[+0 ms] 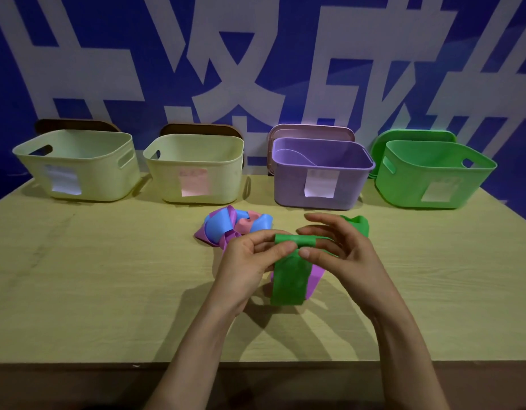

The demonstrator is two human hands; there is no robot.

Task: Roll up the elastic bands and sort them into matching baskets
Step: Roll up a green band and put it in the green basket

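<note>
A green elastic band [289, 281] hangs over the table's middle, its top end curled into a small roll. My left hand [246, 263] and my right hand [341, 255] pinch that rolled end from either side. A purple band [316, 278] lies under the green one. Behind my hands sits a tangle of blue, pink and purple bands [232, 227], and another green band [357, 224] shows behind my right fingers. Along the back stand two pale yellow baskets [78, 176] [193, 179], a purple basket [320, 187] and a green basket [433, 184].
Each basket carries a paper label on its front. Lids lean behind the baskets against a blue and white wall. The wooden table [93, 291] stretches wide on both sides, with its front edge close to me.
</note>
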